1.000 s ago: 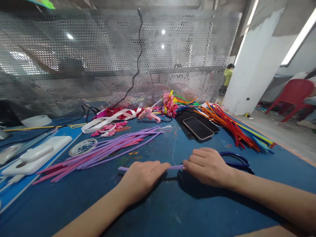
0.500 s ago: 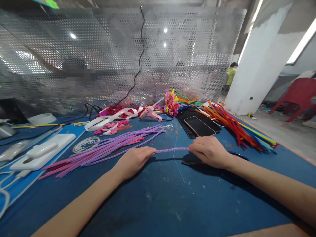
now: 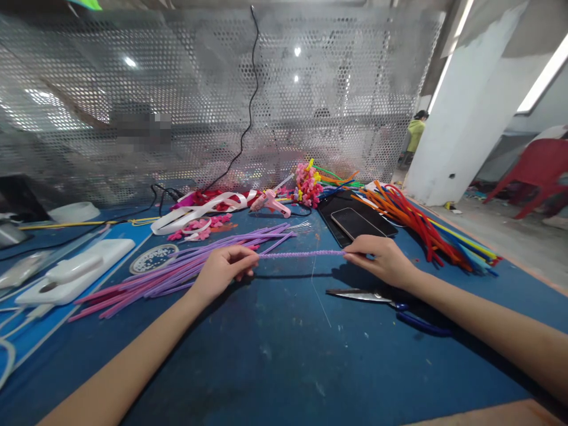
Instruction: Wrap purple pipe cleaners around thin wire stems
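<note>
Left hand (image 3: 226, 266) and right hand (image 3: 379, 257) each had one end of a twisted purple stem (image 3: 302, 254) pinched between thumb and fingers. Stem was stretched straight, near level, clear of the blue table (image 3: 284, 378), shadow on the surface below it. Left hand sat just in front of a bundle of purple and pink stems (image 3: 177, 275), covering part of it; round dish with small white bits (image 3: 154, 259) was behind that. Scissors (image 3: 359, 294) lay near the right hand, blades pointing left, blue handles partly below the right forearm. Fine pale strand (image 3: 320, 305) ran along the tabletop, passing the stem near mid-length. Behind the right hand: phone (image 3: 361, 225) lying on a flat black item (image 3: 331, 210), then a red, orange, yellow and blue stem pile (image 3: 426, 231) to the right. Pink glue gun (image 3: 270, 203) was farther back, next to white ribbon (image 3: 199, 213), with a perforated metal panel (image 3: 177, 89) behind
</note>
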Demonstrator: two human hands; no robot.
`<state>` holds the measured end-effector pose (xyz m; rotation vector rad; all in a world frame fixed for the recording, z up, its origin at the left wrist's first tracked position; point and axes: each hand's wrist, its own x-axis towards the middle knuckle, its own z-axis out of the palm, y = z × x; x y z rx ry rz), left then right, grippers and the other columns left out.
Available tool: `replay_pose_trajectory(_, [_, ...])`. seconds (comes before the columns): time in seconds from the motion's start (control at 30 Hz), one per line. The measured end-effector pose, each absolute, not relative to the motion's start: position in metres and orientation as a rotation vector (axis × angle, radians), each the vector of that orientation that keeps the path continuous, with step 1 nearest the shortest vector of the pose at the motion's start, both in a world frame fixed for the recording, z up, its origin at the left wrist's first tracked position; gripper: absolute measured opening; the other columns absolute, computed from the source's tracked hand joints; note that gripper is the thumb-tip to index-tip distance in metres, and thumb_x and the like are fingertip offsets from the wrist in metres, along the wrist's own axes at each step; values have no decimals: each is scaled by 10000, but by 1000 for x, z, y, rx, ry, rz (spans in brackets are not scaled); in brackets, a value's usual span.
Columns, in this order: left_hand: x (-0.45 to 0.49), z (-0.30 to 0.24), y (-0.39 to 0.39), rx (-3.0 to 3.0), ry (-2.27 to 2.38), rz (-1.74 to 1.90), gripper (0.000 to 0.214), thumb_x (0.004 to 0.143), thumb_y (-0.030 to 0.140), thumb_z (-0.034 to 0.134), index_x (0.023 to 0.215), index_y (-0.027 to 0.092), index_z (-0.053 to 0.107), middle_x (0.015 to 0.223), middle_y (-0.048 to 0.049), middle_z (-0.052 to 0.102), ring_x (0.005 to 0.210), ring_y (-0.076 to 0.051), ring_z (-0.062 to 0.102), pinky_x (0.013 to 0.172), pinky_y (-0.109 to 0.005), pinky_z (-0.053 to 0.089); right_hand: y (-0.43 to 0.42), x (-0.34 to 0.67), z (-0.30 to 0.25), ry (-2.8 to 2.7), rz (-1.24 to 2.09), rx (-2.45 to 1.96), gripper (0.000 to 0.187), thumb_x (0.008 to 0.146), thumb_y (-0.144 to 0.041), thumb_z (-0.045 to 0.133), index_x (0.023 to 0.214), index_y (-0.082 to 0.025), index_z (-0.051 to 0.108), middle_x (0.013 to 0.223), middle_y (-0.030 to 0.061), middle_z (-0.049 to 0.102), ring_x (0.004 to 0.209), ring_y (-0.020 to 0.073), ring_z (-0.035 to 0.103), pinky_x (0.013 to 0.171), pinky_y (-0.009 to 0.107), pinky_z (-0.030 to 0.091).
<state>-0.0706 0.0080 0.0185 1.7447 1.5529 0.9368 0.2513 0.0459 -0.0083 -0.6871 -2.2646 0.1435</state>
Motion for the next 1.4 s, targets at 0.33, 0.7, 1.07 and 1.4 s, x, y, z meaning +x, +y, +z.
replay_pose_trajectory(0.33, [-77,26,8,1893,1517,695,293,739,397,592,602,144,651,606,-35,672,560,-129,574,546,-217,409,48,258,-2,-2225,169,-570,116,832,-224,576,813,-158,670,665,30,631,628,113,518,592,229,419])
replay_pose_trajectory(0.7, [-85,26,13,1972,1462,632,268,748,374,595,617,150,664,638,-28,681,610,-136,584,618,-223,413,55,259,-7,-2320,219,-556,133,831,-250,578,792,-162,670,642,22,572,674,126,467,607,237,416])
replay_pose_trajectory(1.07, [-66,18,6,1586,1444,1034,216,686,375,659,647,164,634,606,-15,643,547,-120,558,499,-205,405,54,256,-7,-1736,818,-989,206,712,-379,669,717,-174,682,636,16,627,571,117,525,536,233,402])
replay_pose_trajectory(1.4, [-64,14,6,1442,1509,1144,279,676,423,658,701,146,628,606,-36,642,507,-129,576,462,-215,407,58,255,-11,-1593,862,-1086,277,696,-435,664,673,-160,647,590,2,578,562,108,475,546,244,363])
